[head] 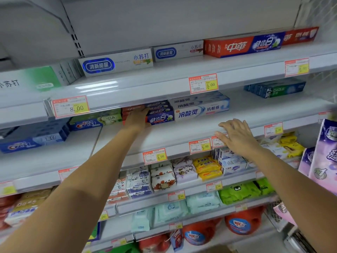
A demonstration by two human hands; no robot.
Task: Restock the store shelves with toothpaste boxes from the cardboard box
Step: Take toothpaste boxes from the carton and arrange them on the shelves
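Head view. The left hand [137,119] reaches into the middle shelf [182,131] and lies against the red left end of a stack of toothpaste boxes [159,114]. Its fingertips are hidden under the shelf edge above, so whether it grips a box cannot be determined. The right hand [237,136] is well apart from the left. Its fingers are spread and straight, it holds nothing, and it rests at the front edge of the same shelf.

Counts and legible markings:
- The stack at the left hand shows four box faces, each marked 健齿白.
- Touching it on the right are three white-and-blue boxes [199,107], marked 冷酸灵 and 抗敏感.
- To the left are two groups of Crest boxes [85,124].
- At the far right is one row of Darlie boxes [275,88].
- The upper shelf [182,67] carries two front-facing boxes marked 清新能量 and 小苏打 [116,63], and one 中華 健齿白 box [242,45].
- Four price tags are readable: 8.00 [71,107], 5.00 [203,84], 3.50 [155,156] and 6.00 [199,146].
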